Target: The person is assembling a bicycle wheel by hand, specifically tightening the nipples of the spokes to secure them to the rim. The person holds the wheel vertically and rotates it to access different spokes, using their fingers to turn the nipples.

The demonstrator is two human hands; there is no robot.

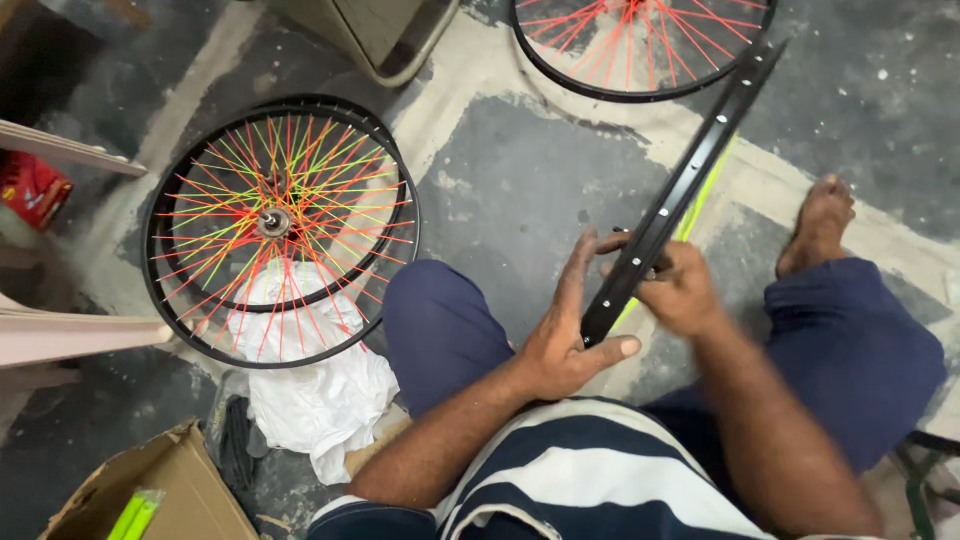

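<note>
A bare black rim (680,190) runs slantwise from frame centre to the upper right. The left hand (570,335) cups its lower end, fingers loosely curled, thumb pressed against it. The right hand (680,290) grips it from behind, fingers mostly hidden. Two spoked wheels (280,225) lie stacked at left on the floor (520,170); another wheel (640,45) is cut off above.

Black rim (680,190) showing between the hands; red, orange and green spokes glowing on the wheel (282,228) left of them; white cloth (315,400) lying beneath.
</note>
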